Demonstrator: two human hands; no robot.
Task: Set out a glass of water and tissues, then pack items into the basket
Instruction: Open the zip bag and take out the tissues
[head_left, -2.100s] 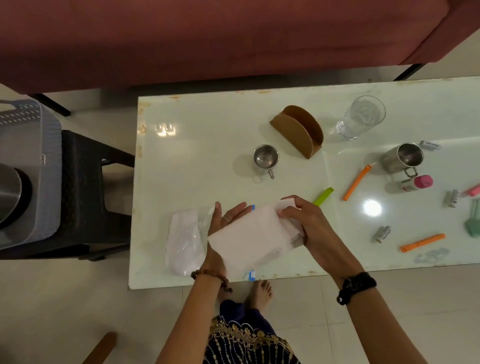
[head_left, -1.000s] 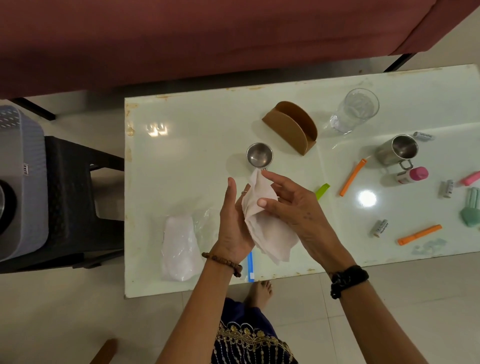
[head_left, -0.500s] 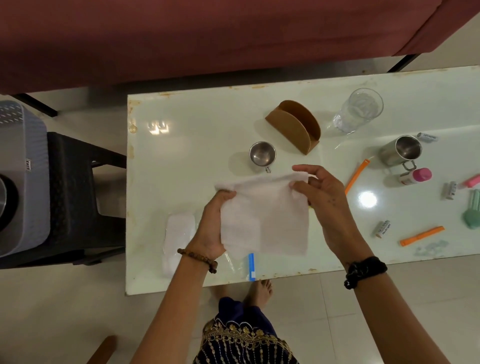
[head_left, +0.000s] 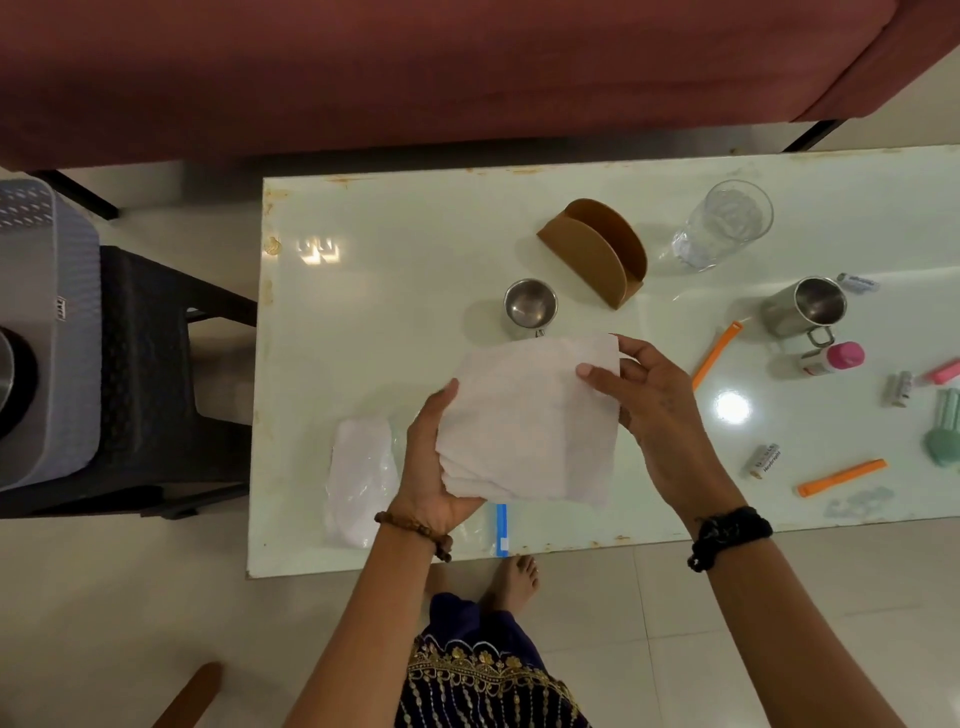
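- A white glass-topped table (head_left: 395, 322) with rust-flecked edges stands on pale floor tiles (head_left: 124, 613).
- Beyond it, a dark red sofa (head_left: 415, 73) on black legs fills the top of the view.
- To the left, a black stool (head_left: 150, 374) stands beside the table.
- A ceiling light's glare (head_left: 732, 408) shines on the tabletop at right.

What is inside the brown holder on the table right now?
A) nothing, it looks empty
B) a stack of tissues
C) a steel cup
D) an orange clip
A: the brown holder shows only its bare slot, while the tissues are held above the table between the left hand and the right hand, and the small steel cup stands beside the holder, not in it.
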